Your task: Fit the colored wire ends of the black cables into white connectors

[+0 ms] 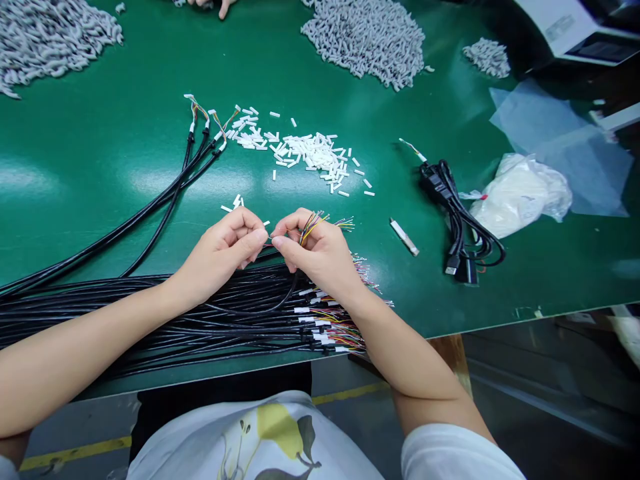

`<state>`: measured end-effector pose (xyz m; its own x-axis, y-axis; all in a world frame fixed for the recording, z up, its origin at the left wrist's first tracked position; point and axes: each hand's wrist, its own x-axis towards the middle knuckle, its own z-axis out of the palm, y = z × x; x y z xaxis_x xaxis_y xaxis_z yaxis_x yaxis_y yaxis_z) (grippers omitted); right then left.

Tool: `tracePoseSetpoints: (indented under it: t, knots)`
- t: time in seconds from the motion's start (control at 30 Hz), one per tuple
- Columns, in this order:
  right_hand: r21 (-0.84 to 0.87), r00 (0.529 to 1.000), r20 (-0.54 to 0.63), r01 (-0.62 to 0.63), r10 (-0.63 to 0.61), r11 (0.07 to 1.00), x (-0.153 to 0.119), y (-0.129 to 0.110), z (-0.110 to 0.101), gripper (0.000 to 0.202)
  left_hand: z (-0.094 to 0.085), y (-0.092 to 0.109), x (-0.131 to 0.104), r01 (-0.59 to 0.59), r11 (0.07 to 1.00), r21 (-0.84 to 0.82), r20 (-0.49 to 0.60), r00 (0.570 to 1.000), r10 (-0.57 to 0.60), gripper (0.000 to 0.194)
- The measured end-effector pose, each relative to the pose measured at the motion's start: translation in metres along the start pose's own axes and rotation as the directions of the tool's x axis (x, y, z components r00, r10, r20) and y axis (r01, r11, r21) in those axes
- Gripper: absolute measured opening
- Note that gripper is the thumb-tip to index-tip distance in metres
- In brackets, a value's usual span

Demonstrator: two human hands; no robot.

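Observation:
Over the near part of the green table, my left hand (pixel 231 245) and my right hand (pixel 314 248) meet fingertip to fingertip. My left thumb and forefinger pinch something too small to make out. Thin coloured wires (pixel 311 225) fan up through the fingers of my right hand, which is closed on them. Below both hands lies a thick bundle of black cables (pixel 225 327), with white sleeves and coloured wire ends (pixel 325 327) at its right end. Small white tubes (pixel 317 152) are scattered beyond my hands, and a few lie beside my left hand.
Black cables with white connectors (pixel 165 193) stretch across the left. On the right are a cutter-like tool (pixel 404 237), a coiled black cable (pixel 453 213) and a plastic bag (pixel 523 193). Grey piles (pixel 367 37) and another person's hand (pixel 215 4) are at the far side.

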<state>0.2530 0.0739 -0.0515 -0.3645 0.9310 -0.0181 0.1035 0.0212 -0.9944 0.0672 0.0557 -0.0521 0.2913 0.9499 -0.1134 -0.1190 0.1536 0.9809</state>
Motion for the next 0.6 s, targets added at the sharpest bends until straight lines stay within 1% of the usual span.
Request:
tracePoseSetpoints:
  t: [0.07,0.13,0.2,0.23,0.3,0.43,0.5,0.6]
  knots:
    - [-0.104,0.995,-0.056,0.078,-0.084,0.992,-0.0008,-0.0023,-0.0004,0.009,-0.0019,0.0013,0.0013,0.075,0.990,-0.118,0.016,0.997,-0.073,0.019]
    - [-0.158,0.980,-0.091,0.161,-0.177,0.974,-0.0016,-0.0042,-0.0006,0.008,-0.0037,0.0036,0.0028,0.157,0.961,-0.228,0.047,0.988,-0.150,0.016]
    - [-0.179,0.966,-0.086,0.225,-0.243,0.958,-0.0027,-0.0053,-0.0003,0.009,-0.0049,0.0061,0.0039,0.210,0.932,-0.296,0.064,0.978,-0.200,0.016]
    - [-0.188,0.961,-0.072,0.251,-0.269,0.950,-0.0033,-0.0054,0.0000,0.008,-0.0050,0.0071,0.0042,0.219,0.924,-0.313,0.062,0.976,-0.210,0.017]
    - [-0.222,0.948,-0.053,0.297,-0.315,0.929,-0.0045,-0.0046,0.0010,0.006,-0.0046,0.0083,0.0041,0.213,0.925,-0.314,0.047,0.977,-0.208,0.017]
    - [-0.368,0.911,-0.091,0.344,-0.402,0.864,-0.0056,-0.0013,0.0040,0.011,-0.0025,0.0083,0.0027,0.164,0.956,-0.244,0.039,0.986,-0.159,0.019]
    - [-0.417,0.898,-0.106,0.351,-0.428,0.839,-0.0056,0.0001,0.0052,0.012,-0.0021,0.0077,0.0022,0.145,0.967,-0.211,0.045,0.989,-0.139,0.018]
    - [-0.434,0.891,-0.111,0.355,-0.440,0.828,-0.0054,0.0010,0.0059,0.012,-0.0028,0.0069,0.0021,0.136,0.973,-0.188,0.051,0.990,-0.128,0.015]
